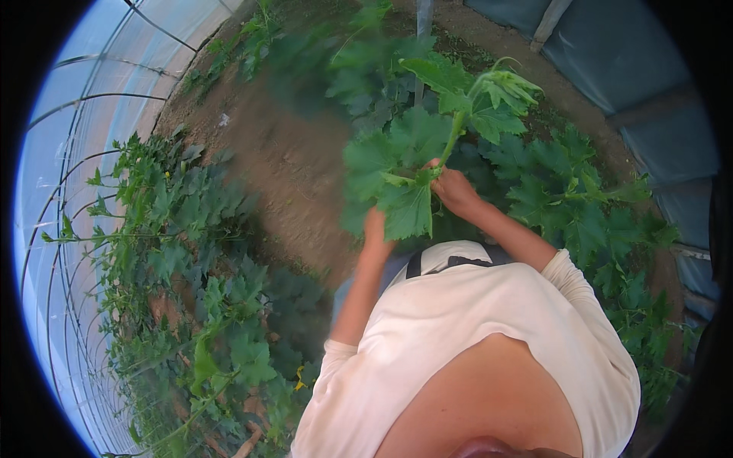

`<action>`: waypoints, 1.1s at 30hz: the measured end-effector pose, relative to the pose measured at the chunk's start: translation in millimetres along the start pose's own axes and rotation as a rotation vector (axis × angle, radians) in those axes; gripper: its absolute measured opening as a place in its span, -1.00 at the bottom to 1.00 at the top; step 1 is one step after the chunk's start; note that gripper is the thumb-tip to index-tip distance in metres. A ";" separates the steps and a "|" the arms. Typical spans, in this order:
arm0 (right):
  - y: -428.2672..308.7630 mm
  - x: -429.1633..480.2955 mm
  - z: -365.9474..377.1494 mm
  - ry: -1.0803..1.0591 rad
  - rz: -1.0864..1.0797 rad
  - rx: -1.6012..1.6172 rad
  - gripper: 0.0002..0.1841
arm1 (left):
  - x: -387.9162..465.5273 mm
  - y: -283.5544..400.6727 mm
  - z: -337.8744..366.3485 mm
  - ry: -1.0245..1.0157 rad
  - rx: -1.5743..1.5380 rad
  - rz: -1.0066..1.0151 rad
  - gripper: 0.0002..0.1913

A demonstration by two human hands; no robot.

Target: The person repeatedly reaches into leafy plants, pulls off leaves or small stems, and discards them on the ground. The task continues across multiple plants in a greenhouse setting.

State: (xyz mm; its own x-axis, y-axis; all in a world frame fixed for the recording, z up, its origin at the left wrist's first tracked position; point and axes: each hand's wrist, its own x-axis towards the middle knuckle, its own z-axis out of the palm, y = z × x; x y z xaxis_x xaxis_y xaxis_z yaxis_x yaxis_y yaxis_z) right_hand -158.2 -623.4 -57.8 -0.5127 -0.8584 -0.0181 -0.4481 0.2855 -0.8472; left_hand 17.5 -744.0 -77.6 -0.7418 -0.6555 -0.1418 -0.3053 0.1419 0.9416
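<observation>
A cucurbit vine with broad lobed leaves stands before me, its thick green stem [456, 130] rising to a curled shoot tip [504, 86]. My right hand [457, 190] has its fingers closed around the lower part of that stem, beside a leaf joint. To the left, my left hand [376, 222] reaches under a large toothed leaf [405, 209]. The leaf covers its fingers, so what they touch is hidden. More wide leaves [366, 163] spread just beyond both hands.
Bare soil [298, 189] forms a path at the left, bordered by a dense row of vines [177, 212]. Curved hoops carry clear plastic film [69, 131] along the left side. Dark sheeting [618, 57] lines the right. A pale upright strip [424, 23] stands behind the vine.
</observation>
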 end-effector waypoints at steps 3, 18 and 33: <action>13.5 3.9 5.2 -0.020 0.098 -0.095 -0.75 | -5.1 62.6 -33.9 0.092 0.585 0.137 -0.78; -16.7 -0.6 -19.0 -0.128 -0.025 -0.213 -0.63 | 47.1 139.7 7.2 0.022 0.298 0.251 -0.74; -167.5 -6.6 -151.9 0.063 -0.183 0.383 -0.81 | 28.4 116.7 11.0 -0.136 0.166 0.271 -0.67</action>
State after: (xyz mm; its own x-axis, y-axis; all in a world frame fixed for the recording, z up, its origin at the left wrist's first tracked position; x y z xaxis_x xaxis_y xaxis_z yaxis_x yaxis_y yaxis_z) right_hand -191.0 -600.9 164.9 -0.4988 -0.8493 0.1731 -0.2379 -0.0579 -0.9696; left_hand -45.8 -737.9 24.9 -0.8789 -0.4737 0.0567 -0.1709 0.4235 0.8896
